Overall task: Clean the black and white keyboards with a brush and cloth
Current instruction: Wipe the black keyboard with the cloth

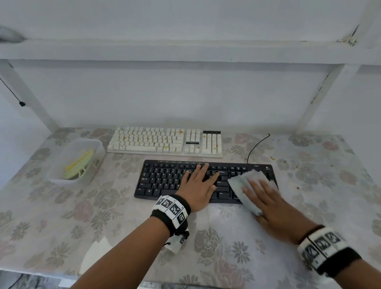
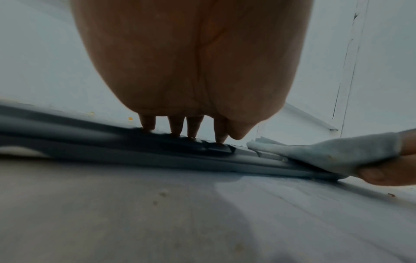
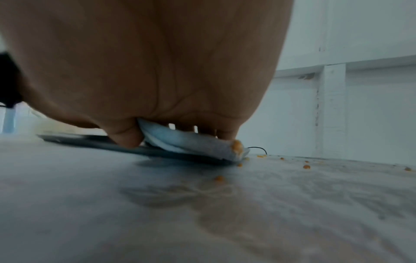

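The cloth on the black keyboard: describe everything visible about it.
The pale blue-grey folded cloth looks soft and fleecy. It lies on the right end of the black keyboard, its near corner hanging over the front edge. The right hand presses it with fingers on top and thumb at its edge. In the right wrist view, orange crumbs cling to one corner.

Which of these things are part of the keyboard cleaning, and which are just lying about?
Part of the job: black keyboard, white keyboard, cloth, yellow brush, left hand, right hand.

Lying about: clear tub, flowered table cover.
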